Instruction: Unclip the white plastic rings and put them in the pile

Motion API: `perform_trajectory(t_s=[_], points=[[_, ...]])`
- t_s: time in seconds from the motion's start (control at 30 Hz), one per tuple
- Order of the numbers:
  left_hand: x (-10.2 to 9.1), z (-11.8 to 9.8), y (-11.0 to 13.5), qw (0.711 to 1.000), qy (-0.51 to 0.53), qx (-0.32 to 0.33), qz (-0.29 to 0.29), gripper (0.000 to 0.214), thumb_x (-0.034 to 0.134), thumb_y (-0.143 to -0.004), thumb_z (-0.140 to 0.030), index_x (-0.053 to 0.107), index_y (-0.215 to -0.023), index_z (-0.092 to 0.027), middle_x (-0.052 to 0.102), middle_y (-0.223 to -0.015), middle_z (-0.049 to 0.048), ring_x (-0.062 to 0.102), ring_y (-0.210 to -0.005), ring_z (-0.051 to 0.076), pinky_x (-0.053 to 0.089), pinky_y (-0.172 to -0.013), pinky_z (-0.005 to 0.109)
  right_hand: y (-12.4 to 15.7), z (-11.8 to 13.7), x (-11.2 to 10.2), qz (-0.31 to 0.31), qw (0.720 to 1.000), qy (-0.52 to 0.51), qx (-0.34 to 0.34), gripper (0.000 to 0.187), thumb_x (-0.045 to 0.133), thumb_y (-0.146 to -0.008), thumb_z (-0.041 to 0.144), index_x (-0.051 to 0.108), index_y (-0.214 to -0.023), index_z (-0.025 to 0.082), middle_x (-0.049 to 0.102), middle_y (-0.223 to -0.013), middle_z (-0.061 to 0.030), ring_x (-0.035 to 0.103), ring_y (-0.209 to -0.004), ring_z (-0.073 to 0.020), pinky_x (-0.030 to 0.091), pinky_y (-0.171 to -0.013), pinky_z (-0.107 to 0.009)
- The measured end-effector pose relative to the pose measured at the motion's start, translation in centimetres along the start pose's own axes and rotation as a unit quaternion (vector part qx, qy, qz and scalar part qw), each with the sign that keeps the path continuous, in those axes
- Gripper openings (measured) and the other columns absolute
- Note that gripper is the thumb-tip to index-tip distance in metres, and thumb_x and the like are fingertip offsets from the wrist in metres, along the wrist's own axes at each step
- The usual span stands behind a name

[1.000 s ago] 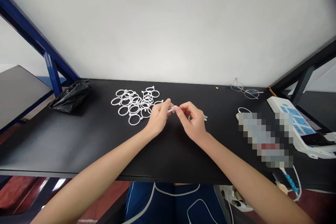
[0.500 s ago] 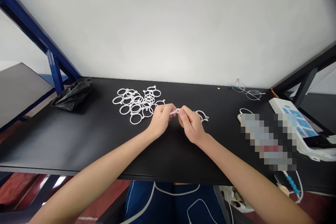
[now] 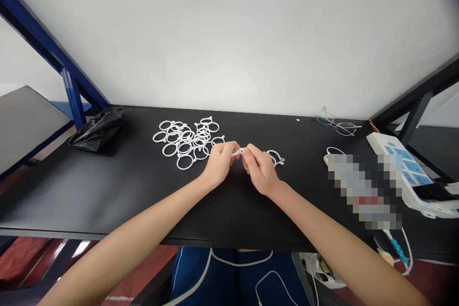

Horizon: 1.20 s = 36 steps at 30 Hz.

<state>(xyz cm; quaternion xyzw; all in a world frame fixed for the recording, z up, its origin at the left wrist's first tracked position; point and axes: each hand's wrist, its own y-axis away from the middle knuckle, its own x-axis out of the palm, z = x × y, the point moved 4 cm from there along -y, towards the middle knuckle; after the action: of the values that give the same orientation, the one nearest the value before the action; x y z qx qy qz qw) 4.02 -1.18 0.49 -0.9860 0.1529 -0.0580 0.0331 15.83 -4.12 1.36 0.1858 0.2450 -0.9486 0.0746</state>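
Between my two hands is a white plastic ring (image 3: 236, 152), mostly covered by my fingers. My left hand (image 3: 219, 161) is closed on its left side. My right hand (image 3: 261, 168) pinches its right end between thumb and fingers. To the left lies a loose pile of white rings (image 3: 184, 136), each with a small knobbed tab, overlapping on the black desk (image 3: 143, 177). Just right of my right hand are a few more white rings (image 3: 277, 157), partly hidden behind it; their tabs look apart.
A black plastic bag (image 3: 97, 130) lies at the desk's left end. Eyeglasses (image 3: 337, 124) rest at the back right. Closer on the right are a blurred-out phone-like object (image 3: 364, 191) with a cable (image 3: 409, 248) and a white power strip (image 3: 405, 165). A wall (image 3: 229, 38) stands behind.
Both hands keep nearly the same pose on the ring. The whole view has shifted very slightly; nothing has been picked up or let go.
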Motion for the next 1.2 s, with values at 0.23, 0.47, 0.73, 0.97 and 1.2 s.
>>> perform_trajectory(t_s=[0.23,0.47,0.73,0.97,1.2], points=[[0.4,0.2,-0.2,0.998,0.052,-0.029,0.025,0.046,0.04,-0.091,-0.047,0.041,-0.056,-0.018,0.023,-0.047,-0.007,0.018,-0.043,0.006,0.018,-0.044,0.022,-0.2,0.1,-0.3,-0.003,0.999,0.034,-0.023,0.035,0.034,-0.103,0.037,0.039,-0.071,0.022,0.036,-0.055,0.0061,0.036,-0.046,-0.0089,0.031,-0.049,-0.025],[0.5,0.5,-0.6,0.984,0.135,-0.098,0.06,0.061,0.035,-0.089,-0.071,0.04,-0.059,-0.018,0.021,-0.046,-0.0082,0.018,-0.039,0.005,0.021,-0.042,0.02,-0.5,0.2,-0.7,0.008,0.994,0.093,-0.06,0.035,0.042,-0.099,0.033,0.035,-0.067,0.022,0.034,-0.054,0.007,0.03,-0.045,-0.0079,0.028,-0.048,-0.024],[0.0,0.7,-1.1,0.964,0.233,-0.123,0.032,0.059,0.041,-0.086,-0.073,0.054,-0.074,-0.017,0.025,-0.05,-0.009,0.015,-0.036,0.003,0.017,-0.038,0.017,-1.0,-0.3,-1.2,0.061,0.981,0.183,0.02,0.04,0.046,-0.094,0.034,0.027,-0.061,0.022,0.031,-0.051,0.0062,0.027,-0.047,-0.0098,0.026,-0.05,-0.026],[-0.5,1.1,-1.1,0.943,0.296,-0.152,-0.006,0.061,0.037,-0.087,-0.074,0.054,-0.075,-0.017,0.029,-0.048,-0.0082,0.019,-0.036,0.004,0.023,-0.037,0.017,-1.4,-1.5,-1.7,0.061,0.953,0.268,0.124,0.042,0.052,-0.089,0.032,0.028,-0.056,0.021,0.034,-0.048,0.0054,0.028,-0.045,-0.0105,0.022,-0.048,-0.027],[-0.7,1.7,-1.2,0.928,0.327,-0.174,-0.033,0.062,0.035,-0.087,-0.075,0.053,-0.076,-0.016,0.032,-0.048,-0.0077,0.024,-0.037,0.005,0.028,-0.038,0.018,-1.1,-1.5,-1.2,0.067,0.961,0.242,0.119,0.041,0.052,-0.089,0.032,0.028,-0.058,0.021,0.035,-0.048,0.0061,0.031,-0.046,-0.0107,0.025,-0.05,-0.026]])
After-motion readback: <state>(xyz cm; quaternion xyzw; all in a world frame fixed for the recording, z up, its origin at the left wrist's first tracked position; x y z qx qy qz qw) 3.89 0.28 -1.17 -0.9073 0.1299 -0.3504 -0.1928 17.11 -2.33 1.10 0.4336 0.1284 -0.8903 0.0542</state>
